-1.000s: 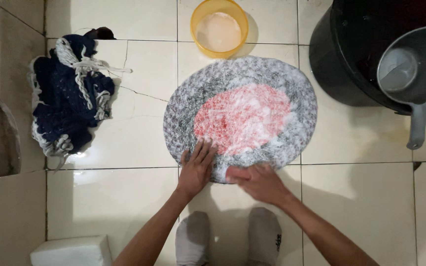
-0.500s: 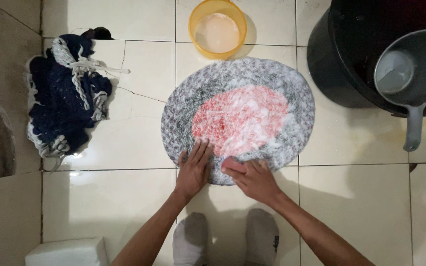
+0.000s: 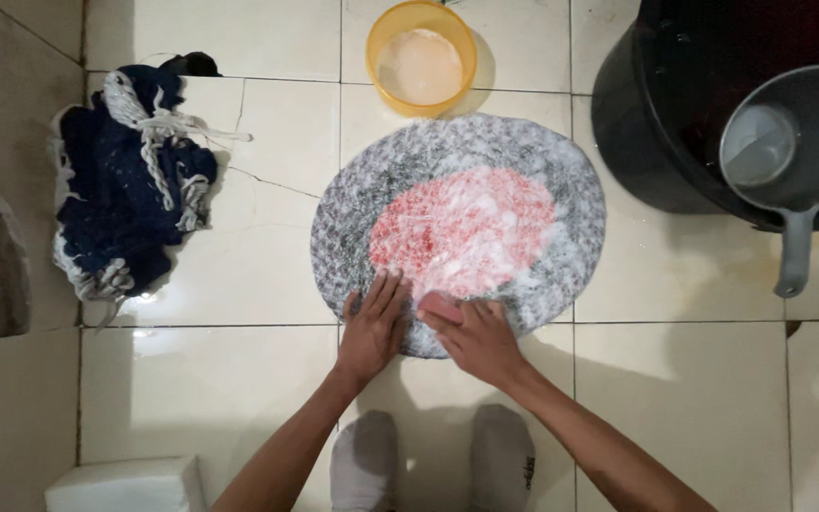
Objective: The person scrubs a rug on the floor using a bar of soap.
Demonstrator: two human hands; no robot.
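Soapy round rug scrubbed on a tiled floor, both hands at its near edge.

The round woven rug, grey with a red centre and covered in white suds [image 3: 459, 228], is laid flat on the glossy cream tiled floor [image 3: 239, 379]. The left hand [image 3: 373, 327] is pressed flat on the near rim with fingers spread, gripping nothing. The right hand [image 3: 471, 337] is closed over a small pink object, possibly soap or a brush [image 3: 436, 305], touching the rug just beside the left hand. A yellow plastic bowl [image 3: 421, 57] is seen at the far rim, a black bucket with a grey plastic dipper [image 3: 789, 142] to the right, and a crumpled navy and white rug [image 3: 125, 180] well apart on the left. Risk as judged: the slick pink object could be lost from the grip; the wet, soapy tiles could cause the socked feet [image 3: 428, 460] to slip.
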